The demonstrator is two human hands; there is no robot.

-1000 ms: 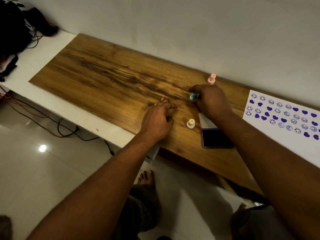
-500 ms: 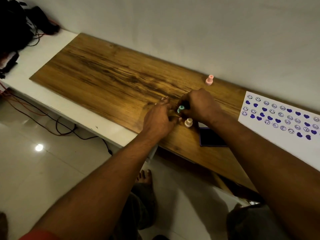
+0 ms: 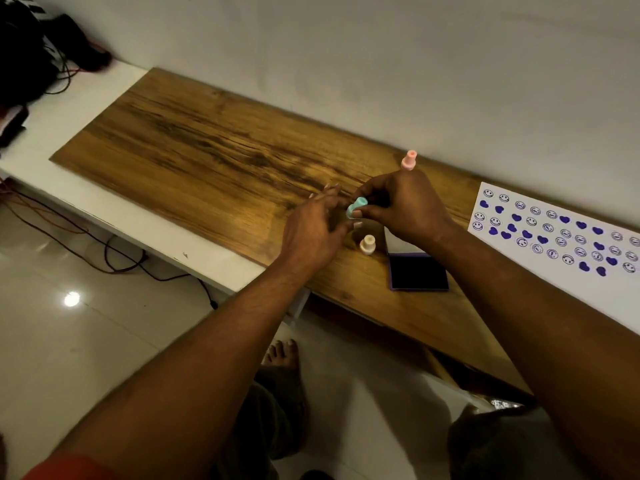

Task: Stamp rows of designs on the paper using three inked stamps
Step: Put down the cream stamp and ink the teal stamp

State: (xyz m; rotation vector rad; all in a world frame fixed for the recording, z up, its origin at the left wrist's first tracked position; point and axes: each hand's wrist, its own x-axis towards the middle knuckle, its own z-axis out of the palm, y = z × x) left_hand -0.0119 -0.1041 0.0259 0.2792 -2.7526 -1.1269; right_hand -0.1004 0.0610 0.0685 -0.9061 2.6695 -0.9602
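Note:
My right hand grips a small teal stamp, tilted on its side above the wooden board. My left hand hovers just left of it with fingers spread, fingertips close to the stamp. A cream stamp stands upright on the board below the hands. A pink stamp stands upright near the wall. The open purple ink pad lies to the right of the cream stamp. The white paper at the right carries rows of purple smiley faces and hearts.
The board rests on a white shelf against a grey wall. Black bags and cables lie at the far left. Red and black wires run over the glossy tiled floor, where a bare foot shows below the shelf.
My right hand picked the teal stamp up from the board near the wall and brought it toward my left hand. The left hand's fingers have opened beside it.

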